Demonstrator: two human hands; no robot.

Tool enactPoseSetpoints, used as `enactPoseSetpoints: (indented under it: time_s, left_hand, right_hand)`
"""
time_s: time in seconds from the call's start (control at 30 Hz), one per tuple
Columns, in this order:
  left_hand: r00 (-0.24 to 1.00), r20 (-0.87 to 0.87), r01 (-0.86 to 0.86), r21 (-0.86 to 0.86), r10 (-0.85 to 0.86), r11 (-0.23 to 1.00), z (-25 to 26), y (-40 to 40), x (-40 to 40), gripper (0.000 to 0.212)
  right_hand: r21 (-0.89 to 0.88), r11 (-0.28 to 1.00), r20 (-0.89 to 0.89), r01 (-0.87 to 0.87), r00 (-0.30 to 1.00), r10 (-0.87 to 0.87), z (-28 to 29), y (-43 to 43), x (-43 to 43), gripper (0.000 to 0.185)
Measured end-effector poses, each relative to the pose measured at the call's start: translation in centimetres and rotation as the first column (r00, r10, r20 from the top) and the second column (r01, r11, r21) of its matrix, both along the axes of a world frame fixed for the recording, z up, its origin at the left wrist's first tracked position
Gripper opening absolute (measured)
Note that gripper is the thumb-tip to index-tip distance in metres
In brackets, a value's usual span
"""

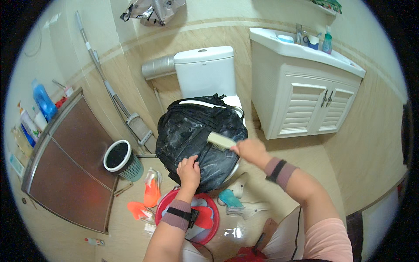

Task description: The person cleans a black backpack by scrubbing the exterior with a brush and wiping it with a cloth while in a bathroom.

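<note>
A black backpack (193,131) lies over the seat of a white toilet (205,72), its dark fabric wet and streaked with whitish foam or residue. My right hand (252,150) grips the handle of a cream-coloured scrubbing brush (221,140). The brush's bristles face down at the bag's right side. Against the bag's lower front part rests my left hand (189,173), fingers partly curled; whether it pinches the fabric I cannot tell. Below it, partly hidden by my left forearm, a red basin (214,226) contains red and pale shoe insoles or similar flat pieces (203,217).
Orange-and-white shoes (152,190) lie left of the basin, white shoes (252,208) with a teal cloth (230,199) to its right. A lined waste bin (132,167), a mop (104,82) and a brown-panelled enclosure (78,154) stand left. A white vanity cabinet (304,108) hangs right.
</note>
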State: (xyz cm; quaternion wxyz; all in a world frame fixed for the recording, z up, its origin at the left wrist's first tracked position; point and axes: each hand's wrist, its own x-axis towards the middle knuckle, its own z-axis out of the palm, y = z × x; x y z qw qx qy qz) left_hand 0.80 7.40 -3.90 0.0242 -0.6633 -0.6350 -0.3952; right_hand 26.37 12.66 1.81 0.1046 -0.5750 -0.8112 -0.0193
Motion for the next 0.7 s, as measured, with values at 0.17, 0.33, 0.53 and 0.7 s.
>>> enactPoseSetpoints:
  time_s: [0.17,0.33,0.53,0.7]
  left_hand:
    - [0.995,0.087,0.038,0.055,-0.042,0.998,-0.2,0.1,1.2,0.024]
    - [0.992,0.123,0.019,0.047,-0.025,0.999,-0.2,-0.2,0.8,0.023]
    - [0.987,0.158,-0.002,0.044,-0.005,0.999,0.3,-0.4,0.0,0.024]
    - [0.980,0.189,0.057,0.046,-0.065,0.997,0.4,-0.2,1.0,0.033]
  right_hand:
    - [0.178,0.966,-0.061,0.186,0.982,-0.178,0.6,5.1,4.4,0.053]
    - [-0.016,0.997,0.096,-0.076,0.992,0.077,0.9,-1.5,0.5,0.053]
    - [-0.127,0.978,0.184,-0.167,0.965,0.188,2.7,-3.0,-2.1,0.054]
    - [0.138,0.987,0.171,0.079,0.980,-0.102,3.4,4.2,2.3,0.055]
